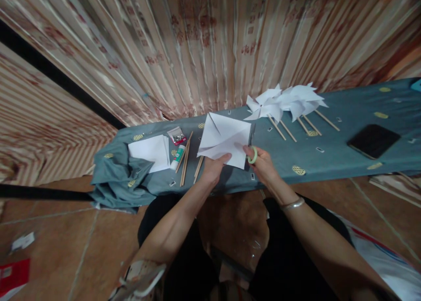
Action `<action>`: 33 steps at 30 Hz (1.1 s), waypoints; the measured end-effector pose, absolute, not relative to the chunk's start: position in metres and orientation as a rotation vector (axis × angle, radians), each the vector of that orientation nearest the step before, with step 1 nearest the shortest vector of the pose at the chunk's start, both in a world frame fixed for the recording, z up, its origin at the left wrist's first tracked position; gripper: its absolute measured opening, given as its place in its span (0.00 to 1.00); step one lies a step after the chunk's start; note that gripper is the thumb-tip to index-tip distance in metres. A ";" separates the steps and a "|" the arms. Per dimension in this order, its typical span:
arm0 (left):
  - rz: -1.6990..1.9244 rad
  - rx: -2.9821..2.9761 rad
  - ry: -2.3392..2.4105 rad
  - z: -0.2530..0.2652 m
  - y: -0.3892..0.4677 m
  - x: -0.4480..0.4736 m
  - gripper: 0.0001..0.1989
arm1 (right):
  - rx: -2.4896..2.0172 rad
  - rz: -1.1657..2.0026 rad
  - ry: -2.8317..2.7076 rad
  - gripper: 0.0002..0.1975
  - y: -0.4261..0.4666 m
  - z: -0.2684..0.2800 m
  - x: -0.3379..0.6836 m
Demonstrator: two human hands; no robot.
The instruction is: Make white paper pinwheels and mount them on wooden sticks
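A square sheet of white paper (226, 136) with slits cut in from its corners is held above the cloth-covered table. My left hand (214, 167) grips its near edge, thumb on top. My right hand (263, 163) is closed on scissors with pale green handles (252, 155), at the sheet's right edge; the blades are mostly hidden by the paper and I cannot tell if they are apart. Left of the sheet are several wooden sticks (186, 163), a glue stick (178, 157) and a small box of pins (177, 136).
More white paper (151, 153) is stacked at the left, partly under bunched grey-green cloth (121, 169). Several white paper pinwheels (265, 104) on sticks lie at the back right. A dark phone or tablet (374, 140) rests farther right. A striped curtain (210, 51) hangs behind the table.
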State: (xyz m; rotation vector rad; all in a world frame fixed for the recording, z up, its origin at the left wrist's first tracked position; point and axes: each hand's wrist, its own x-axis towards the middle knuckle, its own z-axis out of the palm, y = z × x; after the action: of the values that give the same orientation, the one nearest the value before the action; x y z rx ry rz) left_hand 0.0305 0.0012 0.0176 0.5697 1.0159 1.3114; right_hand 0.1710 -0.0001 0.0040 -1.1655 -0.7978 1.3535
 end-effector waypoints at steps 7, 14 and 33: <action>1.516 0.639 1.057 0.028 0.018 0.008 0.26 | -1.102 1.757 -1.235 0.31 -0.024 0.017 0.182; 1.533 0.640 1.121 0.033 0.021 0.003 0.25 | -1.093 1.829 -1.556 0.31 -0.032 0.024 0.186; 1.441 0.661 1.125 0.024 0.019 0.008 0.24 | -1.131 1.756 -1.616 0.27 -0.032 0.025 0.187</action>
State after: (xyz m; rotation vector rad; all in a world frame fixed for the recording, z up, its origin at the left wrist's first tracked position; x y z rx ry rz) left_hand 0.0076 0.0195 0.0241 0.6608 1.1248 1.4405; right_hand 0.1875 -0.0316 0.0250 -1.1308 -1.6162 1.7555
